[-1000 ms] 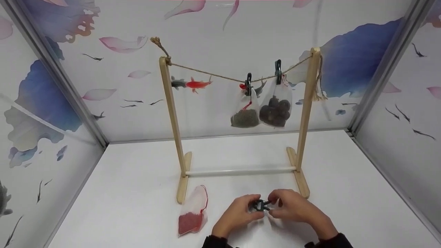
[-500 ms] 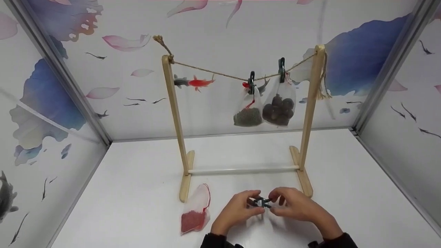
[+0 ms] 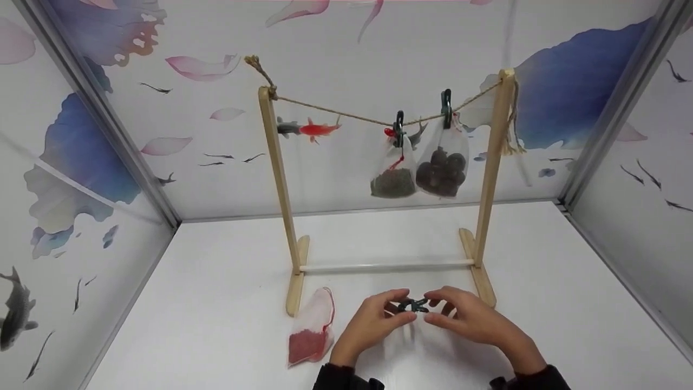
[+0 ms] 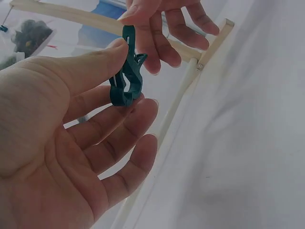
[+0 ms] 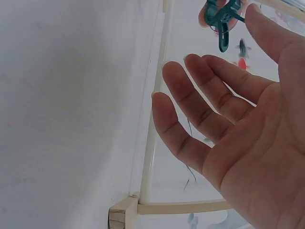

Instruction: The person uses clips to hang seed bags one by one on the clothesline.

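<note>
A dark green plastic clothespin (image 3: 416, 305) is held above the table in front of the rack. My left hand (image 3: 371, 322) pinches it between thumb and fingers, as the left wrist view shows on the clothespin (image 4: 127, 71). My right hand (image 3: 471, 317) is just to the right, its fingers loosely bent and spread, thumb and forefinger by the clothespin's handles; whether they touch is unclear. In the right wrist view nothing lies in the right palm (image 5: 257, 138). A mesh bag of red grains (image 3: 309, 341) with a red drawstring lies left of my left hand.
A wooden rack (image 3: 490, 173) stands behind my hands, a rope (image 3: 335, 112) strung between its posts. Clothespins hold two mesh bags on the rope: one of green grains (image 3: 393, 183), one of dark round things (image 3: 441, 172). A white rod (image 3: 384, 266) joins the rack's feet.
Both hands have risen slightly, away from me, with the clothespin. The right thumb and forefinger have spread a little from its handles. The whole view has shifted slightly.
</note>
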Demonstrator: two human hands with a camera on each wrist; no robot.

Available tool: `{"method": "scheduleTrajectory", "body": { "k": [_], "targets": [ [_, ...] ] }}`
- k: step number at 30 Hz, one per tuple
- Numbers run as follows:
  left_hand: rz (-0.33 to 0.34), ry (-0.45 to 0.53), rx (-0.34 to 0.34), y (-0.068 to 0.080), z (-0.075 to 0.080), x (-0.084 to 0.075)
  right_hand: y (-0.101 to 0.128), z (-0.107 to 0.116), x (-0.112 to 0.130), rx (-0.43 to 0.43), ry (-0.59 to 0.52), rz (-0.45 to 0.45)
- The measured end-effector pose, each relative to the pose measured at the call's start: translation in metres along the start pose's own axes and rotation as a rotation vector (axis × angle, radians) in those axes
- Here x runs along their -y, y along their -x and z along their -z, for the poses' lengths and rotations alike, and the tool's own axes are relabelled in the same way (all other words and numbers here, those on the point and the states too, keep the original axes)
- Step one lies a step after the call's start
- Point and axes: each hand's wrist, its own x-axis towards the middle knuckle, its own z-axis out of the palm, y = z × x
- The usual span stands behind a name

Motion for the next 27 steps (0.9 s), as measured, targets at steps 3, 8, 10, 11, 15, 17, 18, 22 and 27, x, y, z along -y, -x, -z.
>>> {"method": "scheduleTrajectory", "body": {
  "k": [3,8,10,11,15,17,18,22,27],
  "targets": [
    [-0.020,0.013,-0.006,0.000,0.000,-0.004,0.000,0.000,0.001,-0.032,-0.018,0.033],
    [-0.036,0.014,-0.004,0.000,0.001,-0.011,-0.002,0.000,0.005,-0.078,-0.033,0.035],
    [-0.035,0.019,-0.005,0.000,0.001,-0.013,-0.003,0.000,0.006,-0.095,-0.038,0.033],
    [-0.034,0.021,-0.007,0.000,0.001,-0.013,-0.004,0.000,0.006,-0.104,-0.040,0.034],
    [-0.051,0.025,-0.013,-0.001,0.000,-0.014,-0.005,-0.001,0.006,-0.143,-0.057,0.044],
    [-0.068,0.017,-0.019,-0.001,-0.002,-0.013,-0.005,-0.001,0.006,-0.164,-0.060,0.041],
    [-0.077,0.013,-0.023,-0.001,-0.002,-0.013,-0.004,-0.001,0.006,-0.174,-0.062,0.040],
    [-0.094,-0.002,-0.036,-0.001,-0.003,-0.013,-0.003,0.000,0.009,-0.209,-0.074,0.033],
    [-0.113,-0.021,-0.041,0.000,-0.004,-0.014,-0.001,0.001,0.011,-0.223,-0.097,0.037]
  ]
}}
